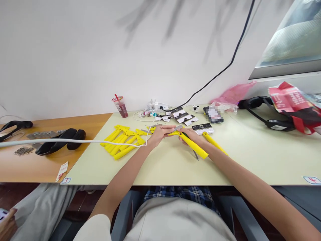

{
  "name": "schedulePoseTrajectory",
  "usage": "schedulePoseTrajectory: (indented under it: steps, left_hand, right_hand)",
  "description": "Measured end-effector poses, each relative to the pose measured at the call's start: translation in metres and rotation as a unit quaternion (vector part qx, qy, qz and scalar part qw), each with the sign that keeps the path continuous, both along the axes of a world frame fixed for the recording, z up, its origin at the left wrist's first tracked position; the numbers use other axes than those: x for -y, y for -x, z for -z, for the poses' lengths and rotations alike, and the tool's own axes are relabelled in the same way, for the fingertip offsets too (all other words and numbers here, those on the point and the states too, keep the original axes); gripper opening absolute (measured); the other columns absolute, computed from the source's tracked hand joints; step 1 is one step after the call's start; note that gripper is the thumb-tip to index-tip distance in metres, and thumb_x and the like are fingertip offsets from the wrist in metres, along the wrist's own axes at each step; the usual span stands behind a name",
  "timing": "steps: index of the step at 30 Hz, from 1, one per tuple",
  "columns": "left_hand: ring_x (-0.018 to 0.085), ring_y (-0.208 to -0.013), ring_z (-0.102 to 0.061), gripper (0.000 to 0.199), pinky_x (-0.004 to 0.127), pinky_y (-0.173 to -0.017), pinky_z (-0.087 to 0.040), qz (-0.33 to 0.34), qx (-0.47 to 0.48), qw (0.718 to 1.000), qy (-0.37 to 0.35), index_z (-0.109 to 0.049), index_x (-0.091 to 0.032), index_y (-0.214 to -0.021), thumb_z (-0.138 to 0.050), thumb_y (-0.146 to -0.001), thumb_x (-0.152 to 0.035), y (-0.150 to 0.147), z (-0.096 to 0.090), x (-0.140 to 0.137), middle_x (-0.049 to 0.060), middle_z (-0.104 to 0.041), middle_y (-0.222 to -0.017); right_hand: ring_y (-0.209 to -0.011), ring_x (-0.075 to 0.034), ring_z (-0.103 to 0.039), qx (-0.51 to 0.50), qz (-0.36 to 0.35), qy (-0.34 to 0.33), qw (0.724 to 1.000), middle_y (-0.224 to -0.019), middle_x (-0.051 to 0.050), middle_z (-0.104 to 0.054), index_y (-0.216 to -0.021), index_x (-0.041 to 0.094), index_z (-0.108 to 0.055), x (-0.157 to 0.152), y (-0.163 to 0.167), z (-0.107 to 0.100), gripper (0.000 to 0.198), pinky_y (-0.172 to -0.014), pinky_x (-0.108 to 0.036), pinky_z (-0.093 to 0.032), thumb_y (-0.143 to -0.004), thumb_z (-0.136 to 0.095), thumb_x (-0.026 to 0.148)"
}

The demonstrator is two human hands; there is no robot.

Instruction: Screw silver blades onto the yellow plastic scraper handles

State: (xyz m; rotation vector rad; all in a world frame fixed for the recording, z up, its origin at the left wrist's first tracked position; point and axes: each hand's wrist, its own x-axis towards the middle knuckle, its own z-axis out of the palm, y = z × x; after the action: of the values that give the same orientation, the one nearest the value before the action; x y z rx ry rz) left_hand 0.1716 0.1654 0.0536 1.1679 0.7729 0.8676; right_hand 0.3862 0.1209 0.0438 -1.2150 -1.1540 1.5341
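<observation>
My left hand (159, 134) is closed on the head of a yellow scraper (194, 146), close to its metal blade (178, 128). The scraper's handle slants down to the right across my right hand and wrist. My right hand (190, 134) is closed at the scraper's head, around what looks like a screwdriver (196, 155) with a dark green grip and a thin metal shaft. My fingers hide most of that grip. Several more yellow scrapers (124, 142) lie in a group left of my left hand. Another yellow handle (214, 143) rests beyond my right forearm.
Black-and-white cards (182, 116) and a printed black card (202, 128) lie behind my hands. A phone (213, 114) and a drink cup (121, 107) stand farther back. A white cable (100, 141) crosses from the left. At left, a person's hand (8, 225) holds a phone.
</observation>
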Motion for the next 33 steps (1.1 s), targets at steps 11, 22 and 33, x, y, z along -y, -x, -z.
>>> schedulePoseTrajectory:
  steps: [11,22,33]
  left_hand:
    - [0.032,-0.124,-0.078,0.050,0.054,-0.118,-0.061,0.018,-0.032,0.999,-0.026,-0.093,-0.018,-0.111,-0.108,-0.070,-0.043,-0.001,0.004,0.002,0.013,-0.088,-0.117]
    - [0.033,-0.124,-0.078,0.059,0.046,-0.116,-0.055,0.035,-0.104,0.983,-0.145,-0.091,-0.020,-0.123,-0.096,-0.083,-0.063,0.014,0.004,-0.012,0.014,-0.087,-0.126]
    - [0.029,-0.105,-0.073,0.009,0.043,-0.110,-0.054,-0.099,-0.339,0.879,-0.320,-0.085,-0.021,-0.091,-0.087,-0.086,-0.028,0.070,0.001,-0.046,0.010,-0.083,-0.106]
  right_hand:
    - [-0.033,-0.015,-0.051,0.027,-0.016,0.004,1.000,-0.055,-0.003,-0.066,-0.078,0.024,-0.064,-0.002,0.000,0.001,0.043,-0.030,-0.028,-0.037,-0.092,-0.083,0.060]
    - [-0.032,-0.014,-0.048,0.044,-0.015,-0.001,0.999,-0.055,-0.002,-0.064,-0.074,0.024,-0.061,-0.004,-0.005,0.003,0.039,-0.029,-0.028,-0.031,-0.094,-0.076,0.054]
    - [-0.038,-0.011,-0.041,0.002,-0.028,0.015,0.999,-0.056,-0.001,-0.059,-0.074,0.024,-0.055,0.001,-0.008,-0.004,0.041,-0.035,-0.025,-0.027,-0.094,-0.078,0.052]
